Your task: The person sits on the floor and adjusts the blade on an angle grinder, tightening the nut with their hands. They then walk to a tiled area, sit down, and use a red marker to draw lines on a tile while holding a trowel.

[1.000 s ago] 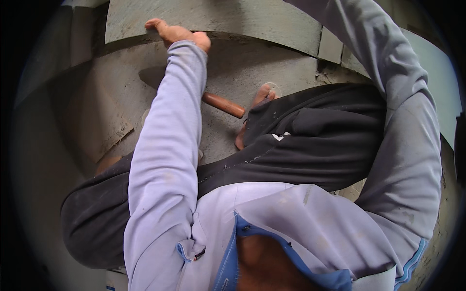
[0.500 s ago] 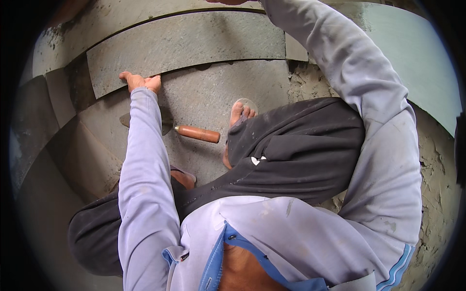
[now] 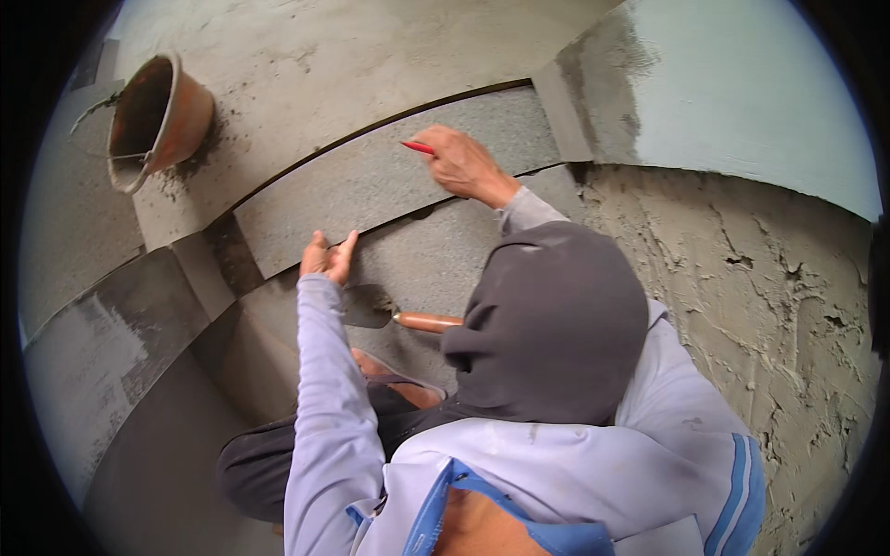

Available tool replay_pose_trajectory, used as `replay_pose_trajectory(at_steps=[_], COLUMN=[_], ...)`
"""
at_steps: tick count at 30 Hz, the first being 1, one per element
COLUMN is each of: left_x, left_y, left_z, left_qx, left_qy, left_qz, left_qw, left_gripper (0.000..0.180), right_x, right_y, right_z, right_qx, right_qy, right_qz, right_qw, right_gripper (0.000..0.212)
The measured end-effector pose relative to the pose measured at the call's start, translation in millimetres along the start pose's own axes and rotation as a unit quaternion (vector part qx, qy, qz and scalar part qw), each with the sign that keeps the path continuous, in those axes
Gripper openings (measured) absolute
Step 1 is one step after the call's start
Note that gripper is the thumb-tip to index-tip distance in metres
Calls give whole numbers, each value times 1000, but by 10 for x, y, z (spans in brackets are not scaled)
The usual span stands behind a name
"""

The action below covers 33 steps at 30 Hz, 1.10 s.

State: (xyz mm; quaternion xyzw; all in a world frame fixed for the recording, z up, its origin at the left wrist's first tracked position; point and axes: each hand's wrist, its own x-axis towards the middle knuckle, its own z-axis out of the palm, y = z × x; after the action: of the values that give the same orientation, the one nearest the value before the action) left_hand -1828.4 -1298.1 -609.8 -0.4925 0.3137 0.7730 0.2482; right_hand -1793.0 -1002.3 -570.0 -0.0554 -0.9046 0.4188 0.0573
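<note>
A long grey speckled tile (image 3: 343,195) lies across a step in front of me. At its near edge, toward the left end, my left hand (image 3: 326,261) grips it, palm up, with the thumb at the edge and the other fingers partly hidden. My right hand (image 3: 466,169) is closed on a red pencil (image 3: 417,147) over the tile's right part; the pencil's pointed end sticks out to the left. Below the tile lies a trowel, its wooden handle (image 3: 426,322) partly behind my knee and its grey blade (image 3: 367,304) near my left wrist.
An orange bucket (image 3: 190,120) with a wire handle stands at the far left, crumbs of mortar beside it. Rough, ridged mortar (image 3: 714,278) covers the surface on the right, below a pale smooth panel (image 3: 751,93). My bent knee (image 3: 556,324) rises close to the tile.
My right hand has come from the top edge of the view down over the tile, and the red pencil now shows in it. The view has shifted, bringing the bucket in; my left hand stays at the tile.
</note>
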Motion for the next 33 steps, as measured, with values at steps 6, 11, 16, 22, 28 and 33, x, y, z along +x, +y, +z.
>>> replay_pose_trajectory(at_steps=[6,11,16,22,28,33], left_x=[-249,-17,-122,588,1235,1085], left_y=[-33,82,208,953,1714,1514], left_z=[329,8,186,-89,-949,-836], left_qx=[-120,-176,-49,500,589,661], left_qy=[44,37,77,366,508,306], left_qz=[-55,-48,-4,459,329,341], left_qw=[990,983,996,637,535,595], left_gripper=[72,77,84,76,93,107], right_x=[90,-44,-459,-1115,-1456,-1503], right_y=[323,182,168,296,430,497], right_z=[-236,101,145,-106,-82,109], right_qx=[-27,46,53,60,405,511], right_qy=[-40,-83,-27,-51,-19,54], right_qz=[11,1,58,205,379,380], right_qw=[999,995,997,976,832,770], right_gripper=[27,27,17,23,35,31])
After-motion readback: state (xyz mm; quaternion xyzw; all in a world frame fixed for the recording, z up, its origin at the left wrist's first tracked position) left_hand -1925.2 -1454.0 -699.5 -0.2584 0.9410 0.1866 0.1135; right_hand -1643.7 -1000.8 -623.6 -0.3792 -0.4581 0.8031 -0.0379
